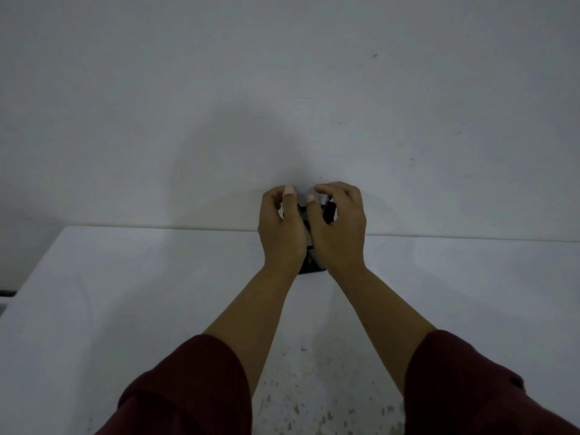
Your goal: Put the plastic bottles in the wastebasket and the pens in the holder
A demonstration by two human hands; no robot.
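A black mesh pen holder [312, 265] stands on the white table [131, 296] close to the wall, mostly hidden between my two hands. My left hand [277, 233] wraps around its left side with the fingers curled. My right hand [342, 233] closes in from the right, its fingers curled over the dark tops of the pens [329, 211] that stick up out of the holder. How many pens there are cannot be told. No plastic bottle and no wastebasket are in view.
A plain pale wall [282, 89] rises right behind the table's far edge. The table's left edge drops off at the left of the frame. Dark red sleeves [188, 387] cover my forearms near the bottom. Small specks dot the near table surface.
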